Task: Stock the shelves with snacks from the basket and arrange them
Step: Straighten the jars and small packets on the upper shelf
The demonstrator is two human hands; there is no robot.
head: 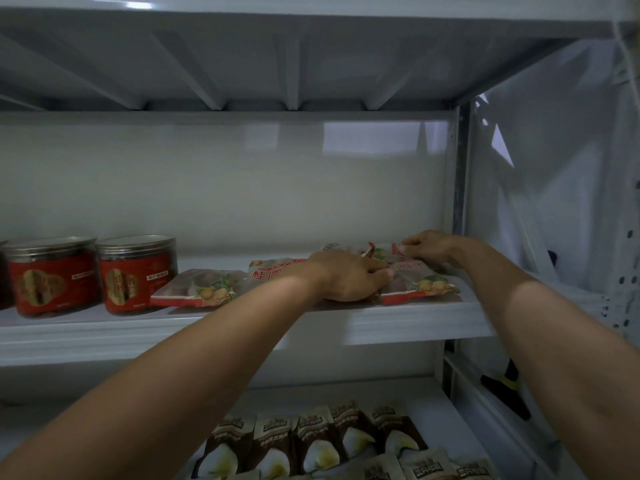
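The fingers [381, 273] of the left hand [349, 277] are curled, with their tips on the left edge of the front packet [420, 285]. From my feed I cannot tell whether they pinch it or only press on it. The heel of that hand lies over the middle packet [273, 268], whose red print shows beside the wrist. The right hand [427, 249] reaches deeper, and I see its fingers bent and pinching the top edge of the rear packet [379, 252], which lies just behind the front one near the shelf's right post. All of these snacks lie flat on the upper shelf [242, 323]. A fourth flat packet [197, 287] lies to the left, just beside the middle one. Further left stand two red jars [136, 271] with metal lids, upright and side by side. On the lower shelf I make out a row of brown-and-white sachets [311, 441], overlapping one another. A clear plastic sheet [554, 168] covers the right side of the rack.
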